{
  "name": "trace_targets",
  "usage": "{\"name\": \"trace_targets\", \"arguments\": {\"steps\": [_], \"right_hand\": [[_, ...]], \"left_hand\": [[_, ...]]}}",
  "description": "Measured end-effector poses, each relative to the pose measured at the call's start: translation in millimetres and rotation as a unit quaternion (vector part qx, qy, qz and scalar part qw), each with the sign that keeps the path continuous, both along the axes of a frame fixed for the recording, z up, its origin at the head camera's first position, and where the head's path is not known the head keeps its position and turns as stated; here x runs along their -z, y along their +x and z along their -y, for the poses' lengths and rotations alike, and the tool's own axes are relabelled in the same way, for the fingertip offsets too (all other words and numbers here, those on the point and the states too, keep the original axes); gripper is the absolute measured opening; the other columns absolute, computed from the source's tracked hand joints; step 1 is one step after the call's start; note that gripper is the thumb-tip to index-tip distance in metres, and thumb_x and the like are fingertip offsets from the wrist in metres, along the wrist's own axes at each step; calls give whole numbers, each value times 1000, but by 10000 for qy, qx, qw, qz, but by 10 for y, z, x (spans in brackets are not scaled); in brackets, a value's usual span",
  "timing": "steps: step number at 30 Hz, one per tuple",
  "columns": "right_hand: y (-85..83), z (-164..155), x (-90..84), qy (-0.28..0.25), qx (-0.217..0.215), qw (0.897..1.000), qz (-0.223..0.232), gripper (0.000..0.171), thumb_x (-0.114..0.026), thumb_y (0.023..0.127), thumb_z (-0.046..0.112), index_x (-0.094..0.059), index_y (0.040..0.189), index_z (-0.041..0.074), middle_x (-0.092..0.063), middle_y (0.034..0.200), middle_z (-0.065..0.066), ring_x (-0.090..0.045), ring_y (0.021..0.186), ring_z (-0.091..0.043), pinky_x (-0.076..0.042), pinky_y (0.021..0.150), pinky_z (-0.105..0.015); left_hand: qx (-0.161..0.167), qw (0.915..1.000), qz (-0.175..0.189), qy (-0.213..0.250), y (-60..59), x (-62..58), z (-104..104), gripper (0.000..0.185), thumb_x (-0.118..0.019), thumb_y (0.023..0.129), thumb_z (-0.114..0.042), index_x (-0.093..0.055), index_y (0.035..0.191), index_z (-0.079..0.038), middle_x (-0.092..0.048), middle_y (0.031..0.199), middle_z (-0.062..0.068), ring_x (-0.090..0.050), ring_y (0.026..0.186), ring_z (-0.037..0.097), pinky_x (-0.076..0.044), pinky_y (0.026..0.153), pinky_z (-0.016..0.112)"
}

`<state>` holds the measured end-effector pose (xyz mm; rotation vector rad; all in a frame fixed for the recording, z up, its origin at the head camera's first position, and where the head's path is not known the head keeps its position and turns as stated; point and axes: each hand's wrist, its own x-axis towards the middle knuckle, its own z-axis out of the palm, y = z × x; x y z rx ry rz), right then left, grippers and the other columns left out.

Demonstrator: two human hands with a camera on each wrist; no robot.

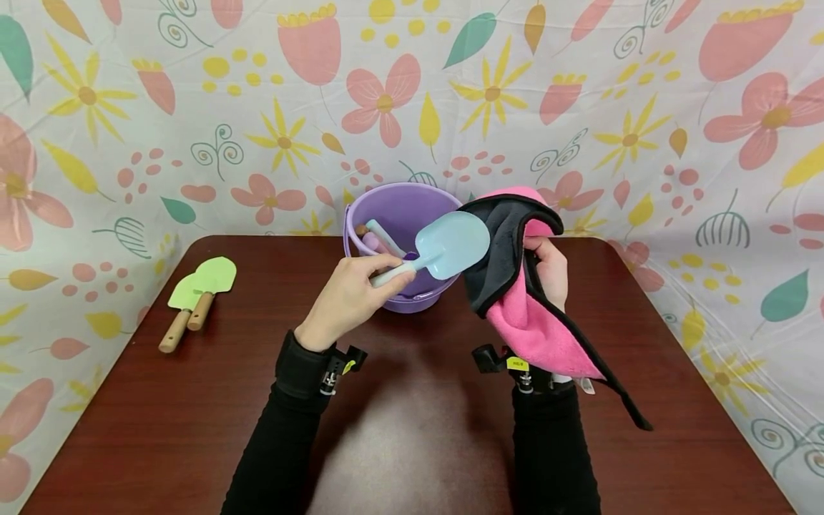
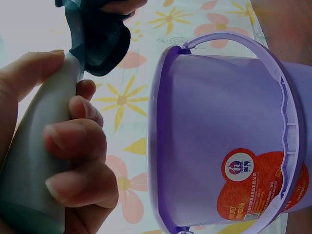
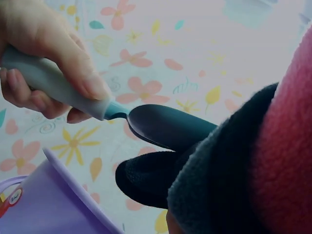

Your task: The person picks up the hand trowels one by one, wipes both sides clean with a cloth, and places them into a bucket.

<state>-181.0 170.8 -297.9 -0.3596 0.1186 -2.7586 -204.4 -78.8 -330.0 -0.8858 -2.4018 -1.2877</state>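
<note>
My left hand (image 1: pixel 350 293) grips the pale handle of a light blue hand shovel (image 1: pixel 458 243), its thumb along the handle in the left wrist view. The shovel is held up over the front rim of a purple bucket (image 1: pixel 412 304), blade pointing right. My right hand (image 1: pixel 550 270) holds a pink and dark grey cloth (image 1: pixel 534 322) with black edging, one corner hanging down to the right. In the right wrist view the blade (image 3: pixel 161 126) lies against the dark side of the cloth (image 3: pixel 214 170). Most of the right hand is hidden behind the cloth.
Inside the bucket stand several handles, one pale blue (image 1: pixel 385 238) and one lilac (image 1: pixel 375 243). Two green trowels (image 1: pixel 215 275) with wooden handles lie at the left of the brown table (image 1: pixel 412 429). A flower-printed sheet (image 1: pixel 244 107) hangs behind and around the table.
</note>
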Motion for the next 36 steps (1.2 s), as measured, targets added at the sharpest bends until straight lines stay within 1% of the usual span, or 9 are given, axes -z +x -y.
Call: {"name": "trace_targets", "arguments": {"steps": [6, 13, 17, 22, 25, 29, 31, 33, 36], "right_hand": [[-27, -10, 17, -143, -109, 9997, -163, 27, -37, 94, 13, -56, 102, -4, -65, 102, -16, -63, 95, -30, -49, 87, -40], [-33, 51, 12, -28, 510, 9985, -217, 24, -33, 97, 12, -49, 96, -5, -58, 93, -17, -58, 84, -33, -49, 80, -40], [-19, 49, 11, -213, 371, 9990, -115, 21, -35, 95, 11, -48, 91, -4, -57, 87, -16, -57, 77, -32, -49, 74, -40], [9, 51, 4, -270, 38, 9995, 136, 17, -40, 94, 10, -48, 90, -4, -58, 85, -16, -57, 77, -30, -49, 76, -38], [26, 98, 0, 3, -173, 9995, 254, 19, -42, 95, 13, -51, 96, -4, -61, 92, -16, -60, 86, -29, -50, 84, -37], [22, 203, 12, 127, -565, 9982, 177, 21, -42, 95, 13, -51, 103, -3, -61, 100, -14, -60, 98, -27, -47, 93, -36], [10, 250, 20, 197, -607, 9979, 85, 19, -41, 94, 11, -50, 103, -3, -60, 100, -14, -60, 98, -27, -46, 93, -36], [2, 285, 21, 253, -612, 9977, 150, 17, -42, 93, 10, -50, 101, -2, -60, 100, -13, -60, 98, -27, -46, 92, -35], [-9, 303, 22, 489, -437, 9973, 322, 14, -44, 90, 9, -50, 98, -2, -60, 97, -12, -60, 93, -26, -48, 87, -35]], "left_hand": [[101, 9998, 143, -48, 6, 11, -19, 20, -66, 93, -37, -75, 103, -21, -64, 82, -12, -52, 69, 7, -45, 63, 27], [403, 9988, 228, -140, 25, 9, -42, 22, -63, 95, -40, -74, 96, -21, -55, 72, -9, -48, 64, 7, -43, 61, 27], [475, 9986, 212, -62, 40, -4, -37, 23, -63, 95, -41, -74, 98, -22, -57, 73, -10, -50, 65, 7, -43, 61, 28], [279, 9992, -75, 265, 51, -8, -54, 22, -64, 95, -40, -74, 100, -22, -61, 80, -11, -52, 67, 7, -44, 61, 27], [116, 9985, -251, 476, 51, 2, -98, 22, -62, 96, -40, -72, 99, -20, -57, 74, -8, -48, 61, 9, -40, 56, 28], [-182, 9967, -440, 653, 47, 37, -156, 21, -63, 96, -38, -68, 97, -17, -52, 69, -6, -45, 58, 10, -38, 53, 28], [-352, 9954, -588, 675, 43, 52, -175, 21, -64, 95, -36, -66, 96, -15, -52, 70, -6, -47, 60, 10, -39, 55, 28], [-468, 9942, -710, 660, 40, 59, -187, 20, -65, 95, -35, -64, 95, -15, -51, 70, -6, -48, 61, 11, -39, 55, 28], [-497, 9944, -699, 612, 40, 60, -197, 20, -64, 95, -35, -62, 92, -16, -50, 69, -5, -48, 61, 11, -39, 55, 28]]}}
